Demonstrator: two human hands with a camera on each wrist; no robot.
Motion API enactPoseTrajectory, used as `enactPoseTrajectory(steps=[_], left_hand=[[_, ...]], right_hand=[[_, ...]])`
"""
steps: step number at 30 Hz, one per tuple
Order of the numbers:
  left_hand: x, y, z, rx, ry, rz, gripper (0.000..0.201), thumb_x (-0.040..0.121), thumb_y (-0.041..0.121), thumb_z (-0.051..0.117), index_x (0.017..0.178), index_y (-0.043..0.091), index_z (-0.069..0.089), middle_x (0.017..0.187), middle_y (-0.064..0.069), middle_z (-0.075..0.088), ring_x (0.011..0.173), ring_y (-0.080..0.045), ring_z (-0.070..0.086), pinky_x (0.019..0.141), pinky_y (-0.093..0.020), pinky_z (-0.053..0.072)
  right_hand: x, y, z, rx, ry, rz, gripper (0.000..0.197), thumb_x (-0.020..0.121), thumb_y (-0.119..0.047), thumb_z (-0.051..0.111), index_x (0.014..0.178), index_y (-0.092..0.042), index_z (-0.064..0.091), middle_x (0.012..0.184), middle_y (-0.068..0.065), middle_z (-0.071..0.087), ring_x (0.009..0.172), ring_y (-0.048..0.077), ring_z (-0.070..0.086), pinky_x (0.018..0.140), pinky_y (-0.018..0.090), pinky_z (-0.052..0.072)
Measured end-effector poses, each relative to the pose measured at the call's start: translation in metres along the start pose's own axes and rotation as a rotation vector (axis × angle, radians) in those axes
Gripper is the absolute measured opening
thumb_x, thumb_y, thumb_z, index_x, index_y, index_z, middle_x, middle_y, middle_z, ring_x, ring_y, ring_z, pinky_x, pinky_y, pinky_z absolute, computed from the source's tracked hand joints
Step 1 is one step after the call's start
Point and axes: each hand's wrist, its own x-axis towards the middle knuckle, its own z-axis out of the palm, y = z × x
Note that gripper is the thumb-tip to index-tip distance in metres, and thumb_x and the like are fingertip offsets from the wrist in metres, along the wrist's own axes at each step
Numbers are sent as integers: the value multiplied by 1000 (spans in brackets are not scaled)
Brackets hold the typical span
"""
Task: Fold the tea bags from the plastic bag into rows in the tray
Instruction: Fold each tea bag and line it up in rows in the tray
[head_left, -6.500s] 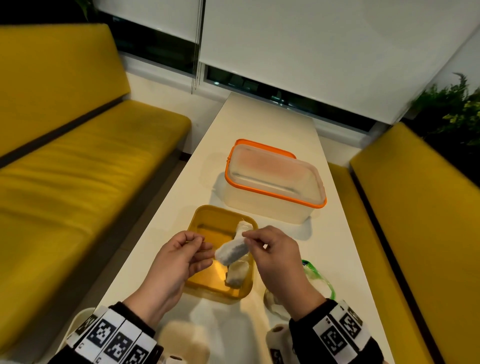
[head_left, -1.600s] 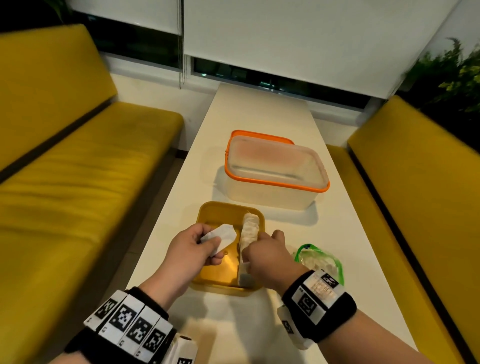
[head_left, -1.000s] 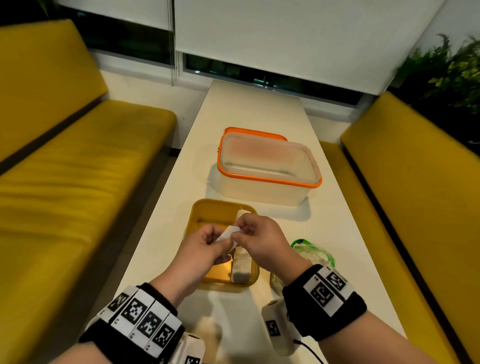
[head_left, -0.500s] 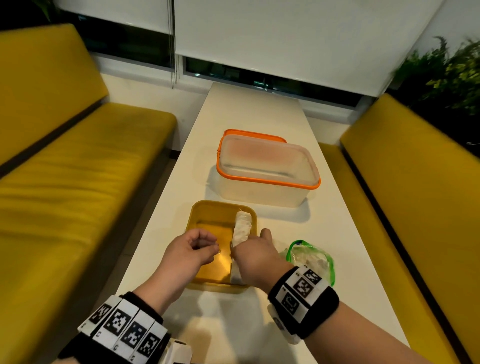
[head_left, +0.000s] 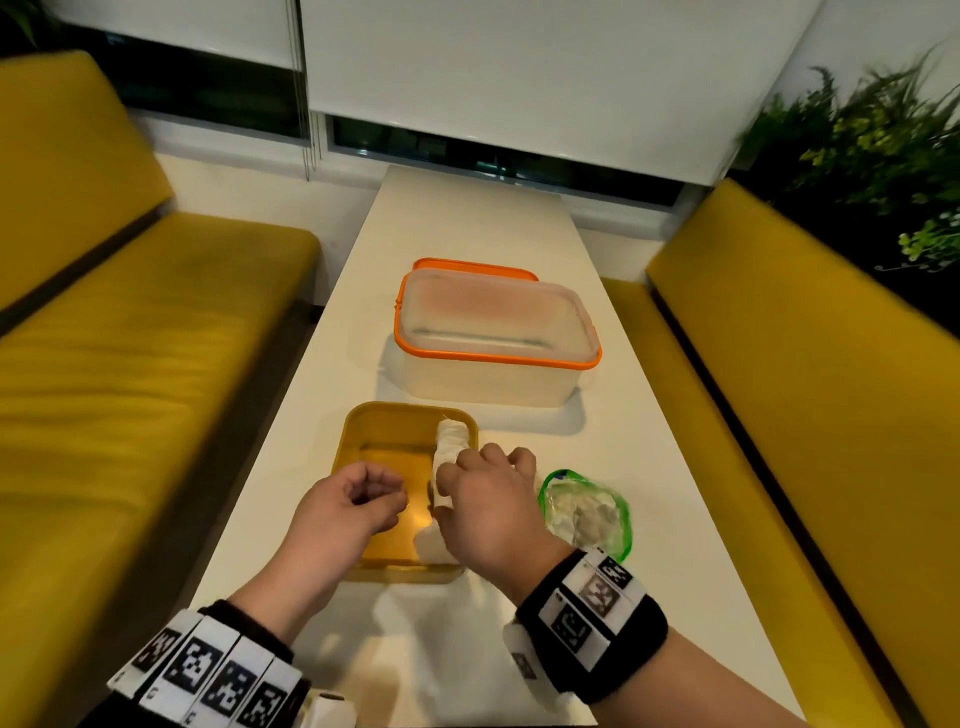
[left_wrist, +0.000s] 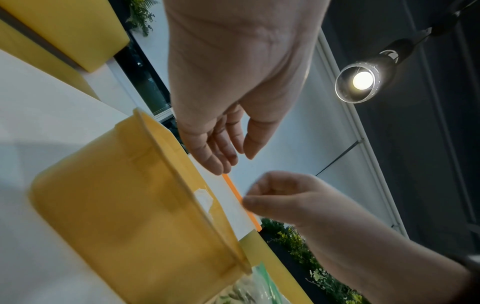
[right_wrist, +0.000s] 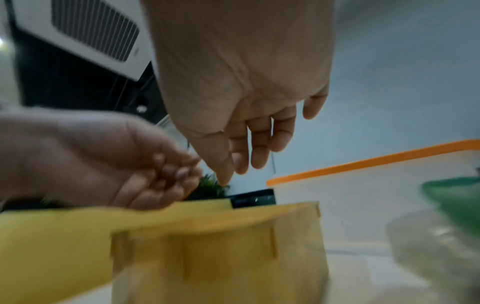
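Note:
A yellow tray (head_left: 349, 457) sits on the white table in front of me. A row of folded white tea bags (head_left: 450, 441) lies along its right side; one shows over the rim in the left wrist view (left_wrist: 205, 200). My right hand (head_left: 483, 470) hovers over the near half of that row. In the right wrist view its fingers (right_wrist: 255, 152) point down, fairly straight, with nothing seen between them. My left hand (head_left: 376, 488) hangs loosely curled and empty over the tray's left half. The plastic bag (head_left: 587, 514) with a green zip lies right of the tray with more tea bags inside.
A clear container with an orange lid (head_left: 498, 338) stands just beyond the tray. The narrow white table (head_left: 467, 234) runs toward the window. Yellow benches flank it on the left (head_left: 130, 364) and right (head_left: 779, 389).
One second ago both hands pinched a tea bag above the tray. The right hand has since laid it in the row on the right, and the left hand has let go and drawn back.

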Motion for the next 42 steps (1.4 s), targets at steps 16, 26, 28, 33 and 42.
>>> enactPoseTrajectory(steps=[16, 26, 28, 33, 42], left_hand=[[24, -3, 26, 677, -67, 98, 18, 82, 12, 67, 82, 29, 59, 91, 6, 67, 88, -16, 63, 72, -27, 46], [42, -5, 41, 1090, -320, -81, 17, 79, 14, 62, 76, 29, 57, 81, 7, 62, 75, -13, 59, 57, -22, 44], [40, -4, 46, 1058, -309, -20, 18, 79, 15, 64, 73, 29, 56, 77, 8, 60, 74, -11, 56, 54, -19, 38], [36, -3, 50, 949, -311, 33, 20, 77, 14, 68, 81, 30, 58, 84, 9, 61, 77, -9, 57, 56, -15, 40], [32, 17, 42, 769, -170, 154, 19, 79, 17, 72, 91, 27, 61, 88, 16, 59, 77, -7, 59, 63, -17, 45]], right_hand=[[-59, 131, 4, 17, -88, 693, 20, 87, -46, 48, 93, -30, 60, 90, -6, 63, 96, 19, 54, 76, 36, 23], [-56, 131, 12, 157, -44, 674, 13, 89, -30, 45, 81, -27, 55, 82, -5, 65, 86, 21, 57, 77, 35, 25], [-56, 131, 11, 186, -39, 674, 13, 89, -29, 46, 81, -27, 55, 81, -6, 65, 85, 21, 58, 77, 35, 25], [-56, 131, 7, 259, -30, 687, 12, 91, -28, 49, 80, -26, 55, 77, -8, 63, 76, 20, 54, 75, 33, 23], [-60, 144, 3, 654, 125, 720, 14, 88, -21, 60, 74, -22, 57, 69, -5, 58, 70, 18, 54, 69, 33, 45]])
